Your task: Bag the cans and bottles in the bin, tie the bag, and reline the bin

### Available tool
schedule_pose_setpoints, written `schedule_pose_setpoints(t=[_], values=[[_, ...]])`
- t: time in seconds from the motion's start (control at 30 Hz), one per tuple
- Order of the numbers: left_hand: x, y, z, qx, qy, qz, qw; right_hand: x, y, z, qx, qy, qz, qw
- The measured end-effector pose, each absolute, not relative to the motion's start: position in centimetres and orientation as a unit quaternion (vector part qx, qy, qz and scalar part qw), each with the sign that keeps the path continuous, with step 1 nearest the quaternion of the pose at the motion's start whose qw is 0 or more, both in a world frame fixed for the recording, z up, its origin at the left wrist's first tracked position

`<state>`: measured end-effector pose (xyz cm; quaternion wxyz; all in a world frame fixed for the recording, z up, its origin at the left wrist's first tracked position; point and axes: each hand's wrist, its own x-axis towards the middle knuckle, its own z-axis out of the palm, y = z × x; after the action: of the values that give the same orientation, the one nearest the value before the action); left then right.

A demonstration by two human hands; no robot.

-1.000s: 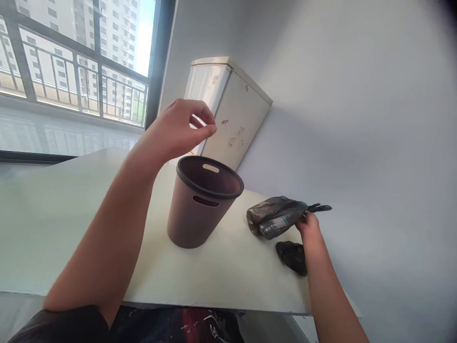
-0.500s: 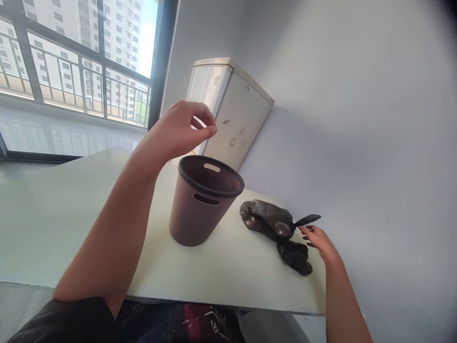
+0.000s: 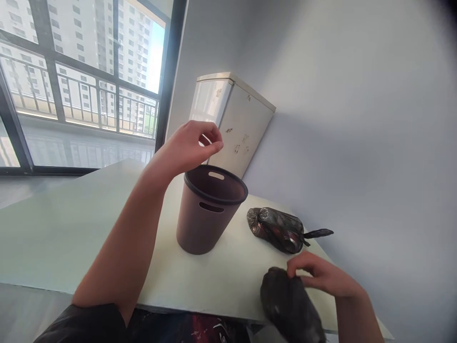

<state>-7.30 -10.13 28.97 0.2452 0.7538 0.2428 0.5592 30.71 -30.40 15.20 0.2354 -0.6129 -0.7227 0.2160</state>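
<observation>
A brown plastic bin with a dark rim stands upright on the white table. My left hand hovers just above the bin's left rim, fingers curled toward the thumb; I see nothing in them. To the right of the bin a filled dark tied bag lies on the table. My right hand grips a crumpled black bag at the table's near right edge, lifting it.
A pale cabinet leans against the grey wall behind the bin. A large window with a railing and high-rise blocks fills the left. The table's front edge runs just below my arms.
My right hand let go of the filled bag, which now lies on the table, and took up the crumpled black bag, pulling it toward me. My left hand stays over the bin.
</observation>
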Motion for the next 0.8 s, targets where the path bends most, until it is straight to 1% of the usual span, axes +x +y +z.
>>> schedule_pose_setpoints(t=[0.03,0.07,0.1,0.13,0.17,0.3,0.37,0.47,0.57,0.7,0.8], values=[[-7.2,-10.4,29.0,0.762,0.240,0.547,0.249,29.8,-29.4,17.0,-0.602,-0.698,0.260,0.288],[-7.2,-10.7,29.1,0.772,0.239,0.532,0.253,29.0,-28.3,18.8,-0.608,-0.643,0.262,0.386],[-7.1,-11.0,29.2,0.780,0.238,0.518,0.260,28.1,-27.1,20.3,-0.610,-0.591,0.257,0.462],[-7.0,-11.4,29.4,0.784,0.235,0.507,0.271,27.2,-25.9,21.7,-0.606,-0.553,0.236,0.520],[-6.8,-11.8,29.5,0.784,0.227,0.500,0.287,26.2,-24.8,22.9,-0.601,-0.543,0.214,0.547],[-6.0,-13.3,29.8,0.802,0.157,0.445,0.367,21.6,-20.8,26.4,-0.545,-0.608,0.105,0.567],[-5.5,-13.8,29.7,0.816,0.130,0.410,0.386,19.6,-19.4,27.5,-0.524,-0.624,0.086,0.573],[-4.8,-14.0,29.4,0.820,0.145,0.423,0.357,17.8,-18.0,28.4,-0.478,-0.634,0.134,0.593],[-4.4,-13.8,29.3,0.810,0.178,0.466,0.310,17.4,-17.4,28.6,-0.424,-0.607,0.193,0.643],[-4.7,-13.4,29.6,0.754,0.194,0.546,0.310,18.1,-17.9,28.9,-0.380,-0.580,0.248,0.677],[-5.0,-13.2,29.7,0.717,0.201,0.582,0.328,19.0,-18.7,29.3,-0.368,-0.556,0.235,0.707]])
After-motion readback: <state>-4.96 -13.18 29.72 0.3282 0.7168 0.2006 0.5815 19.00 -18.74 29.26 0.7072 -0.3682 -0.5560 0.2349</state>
